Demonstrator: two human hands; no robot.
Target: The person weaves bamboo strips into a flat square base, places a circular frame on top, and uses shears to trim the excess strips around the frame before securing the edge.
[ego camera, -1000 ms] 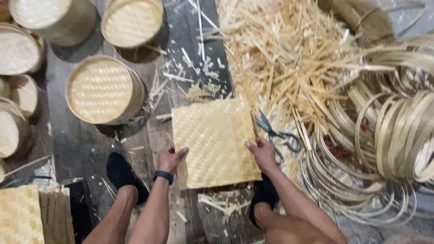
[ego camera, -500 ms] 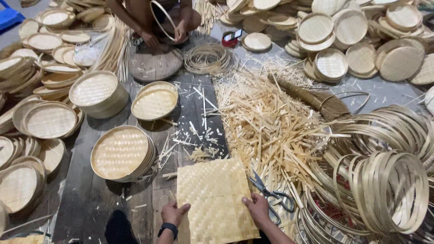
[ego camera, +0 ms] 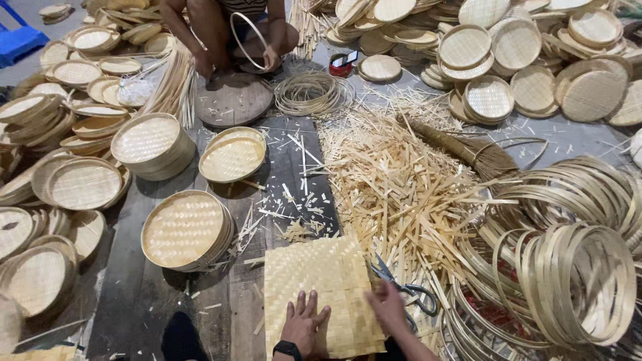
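A square woven bamboo mat [ego camera: 321, 281] lies flat on the dark floor in front of me. My left hand [ego camera: 304, 319] rests palm down on its near part, fingers spread, a black watch on the wrist. My right hand [ego camera: 388, 306] presses on the mat's right edge, fingers flat. Grey-handled scissors [ego camera: 406, 289] lie on the floor just right of that hand, touching the mat's edge. Neither hand holds anything.
A heap of bamboo strip offcuts [ego camera: 394, 187] lies beyond the mat. Bamboo hoops [ego camera: 575, 281] pile up at right, stacks of round woven trays [ego camera: 184, 229] at left and behind. A straw broom [ego camera: 468, 150] lies mid-right. Another person [ego camera: 231, 33] sits opposite holding a hoop.
The view has tilted up from the mat toward the room, bringing the seated person and far trays into sight. Both hands stay on the mat, now at the frame's bottom.
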